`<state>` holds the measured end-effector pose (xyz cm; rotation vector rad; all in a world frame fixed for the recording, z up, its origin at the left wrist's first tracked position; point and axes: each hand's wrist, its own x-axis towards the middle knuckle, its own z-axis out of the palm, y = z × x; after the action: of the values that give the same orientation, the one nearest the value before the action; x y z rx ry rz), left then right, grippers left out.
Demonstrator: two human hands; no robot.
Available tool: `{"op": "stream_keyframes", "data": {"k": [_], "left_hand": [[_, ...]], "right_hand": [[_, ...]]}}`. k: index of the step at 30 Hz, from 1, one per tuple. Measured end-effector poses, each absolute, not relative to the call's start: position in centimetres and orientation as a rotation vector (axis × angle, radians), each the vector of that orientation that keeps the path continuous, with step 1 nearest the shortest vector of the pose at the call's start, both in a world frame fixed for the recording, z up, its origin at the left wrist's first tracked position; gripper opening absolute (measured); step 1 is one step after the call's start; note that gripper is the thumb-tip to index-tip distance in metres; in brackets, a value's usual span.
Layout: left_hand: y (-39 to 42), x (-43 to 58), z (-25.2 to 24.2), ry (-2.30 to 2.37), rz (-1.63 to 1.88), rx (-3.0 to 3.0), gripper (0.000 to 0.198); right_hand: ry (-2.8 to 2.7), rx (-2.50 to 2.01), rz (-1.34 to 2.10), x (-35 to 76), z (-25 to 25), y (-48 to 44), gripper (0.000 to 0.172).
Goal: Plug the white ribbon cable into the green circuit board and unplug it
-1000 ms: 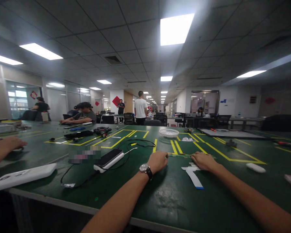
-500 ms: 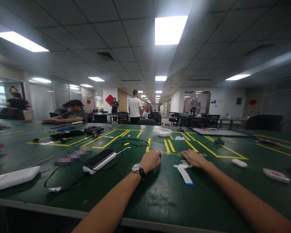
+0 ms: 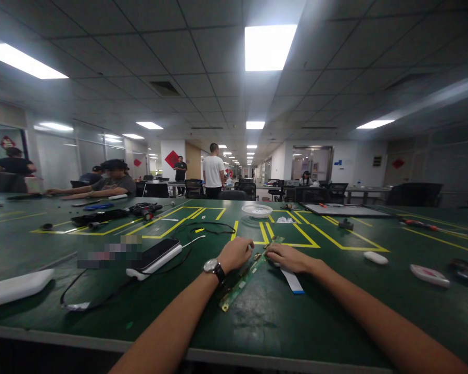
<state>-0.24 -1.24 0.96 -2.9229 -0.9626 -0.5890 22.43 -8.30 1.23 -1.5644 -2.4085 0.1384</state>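
Note:
A long, narrow green circuit board [image 3: 242, 284] lies slantwise between my hands, its near end pointing toward me and to the left. My right hand [image 3: 290, 257] is closed on the board near its far end. Under that hand, partly hidden, a white flat ribbon cable [image 3: 292, 281] with a blue tip rests on the table. My left hand [image 3: 236, 254], wearing a wristwatch [image 3: 214, 269], hovers just left of the board. Its fingers are loosely bent and a little apart, with nothing visible in them.
A phone on a white case [image 3: 156, 258] with a black cable lies left. A white basket [image 3: 256, 210] stands ahead. Rightward are a white oval object [image 3: 375, 258], a pink-white object [image 3: 429, 275] and a screwdriver [image 3: 419, 225]. Another person [image 3: 117, 182] sits far left.
The circuit board has turned from lying crosswise between both hands to a slant, near end toward me. My left hand has come off it. The view has shifted slightly right.

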Motion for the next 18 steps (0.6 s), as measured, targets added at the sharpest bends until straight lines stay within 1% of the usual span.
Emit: {"op": "stream_keyframes", "data": {"k": [4,7,9,11,15,18], "left_hand": [[-1.1,-0.5,0.6,-0.820,-0.498,-3.005,0.028],[-1.3,-0.5,0.3,-0.761,-0.447,-3.047,0.032],[-1.4,-0.5,0.1,-0.774,-0.434,-3.055,0.038],[-1.5,-0.5,0.0,-0.809,-0.408,-3.060,0.045],[-1.5,-0.4,-0.2,-0.844,-0.341,-3.077,0.050],[-1.4,-0.4,-0.2,-0.843,-0.326,-3.081,0.050]], "right_hand": [[-2.503,-1.363,0.200,19.6,1.5,-9.4,0.027],[-2.506,-1.472,0.067,19.1,1.9,-9.6,0.021],[-2.399,-1.710,-0.098,19.9,2.4,-9.5,0.022],[-2.244,-1.931,-0.214,21.4,2.8,-9.4,0.028],[-2.093,-2.200,-0.253,24.4,2.6,-9.4,0.036],[-2.139,-2.198,-0.222,25.1,2.1,-9.6,0.036]]}}
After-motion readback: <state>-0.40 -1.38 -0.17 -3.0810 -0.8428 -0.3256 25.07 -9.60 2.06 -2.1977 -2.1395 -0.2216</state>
